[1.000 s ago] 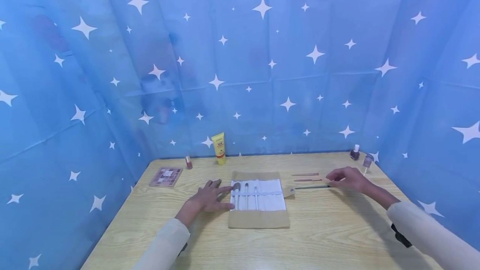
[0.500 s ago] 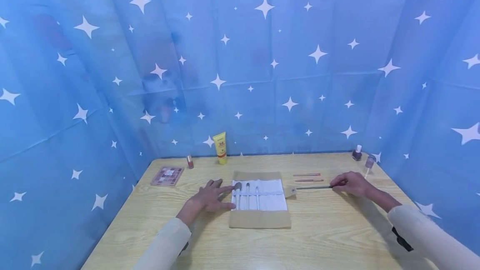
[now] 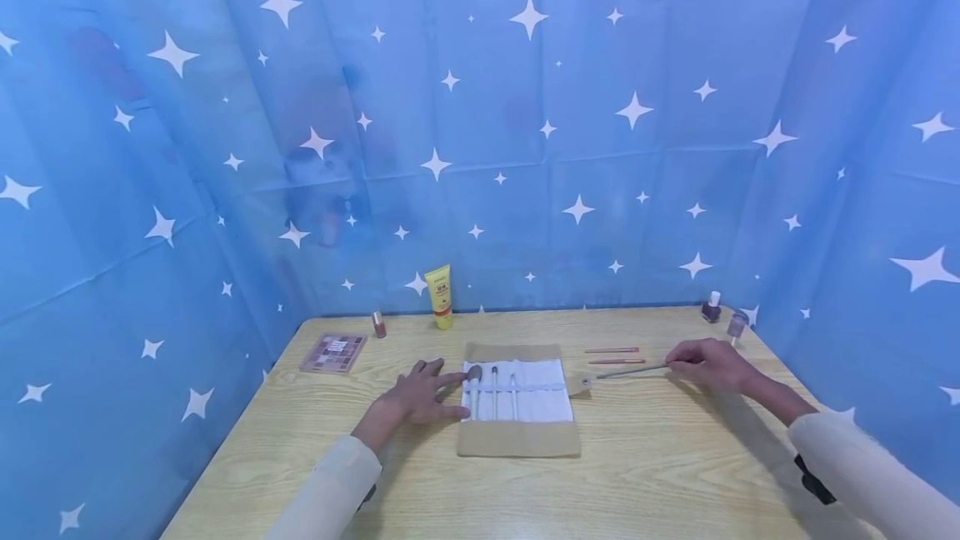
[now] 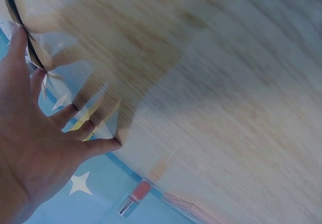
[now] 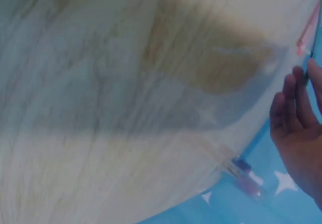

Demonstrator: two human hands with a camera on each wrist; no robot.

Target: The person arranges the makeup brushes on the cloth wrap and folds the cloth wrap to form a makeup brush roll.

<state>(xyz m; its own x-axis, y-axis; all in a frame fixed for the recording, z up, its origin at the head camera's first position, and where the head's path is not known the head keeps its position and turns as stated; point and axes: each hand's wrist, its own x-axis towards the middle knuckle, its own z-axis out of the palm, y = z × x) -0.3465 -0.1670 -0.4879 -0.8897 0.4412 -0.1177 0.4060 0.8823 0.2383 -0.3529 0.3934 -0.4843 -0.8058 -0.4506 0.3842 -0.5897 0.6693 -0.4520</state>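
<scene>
A tan fabric brush roll [image 3: 517,440] with a white lining lies unrolled on the table. Several slots run across it, and three makeup brushes [image 3: 475,394] with pale handles sit under its band. My left hand [image 3: 415,397] has its fingers spread, with index finger and thumb resting on the roll's left edge. To the right of the roll, my right hand [image 3: 705,362] pinches one end of a thin dark makeup stick [image 3: 633,371], a brush or pencil; I cannot tell which. Its free end points left, beside the roll's small tab [image 3: 581,384]. Two slim pink sticks [image 3: 615,361] lie just behind it.
Along the back edge of the wooden table [image 3: 637,473] stand a yellow tube [image 3: 440,298], a small lipstick-like tube [image 3: 378,324] and a dark nail polish bottle [image 3: 711,307]. A purple-capped item [image 3: 737,324] stands at right, an eyeshadow palette [image 3: 334,353] lies at left.
My right hand has closed on the dark stick's right end and lifted it slightly, tilting and shifting it right. My left hand stays on the roll's edge.
</scene>
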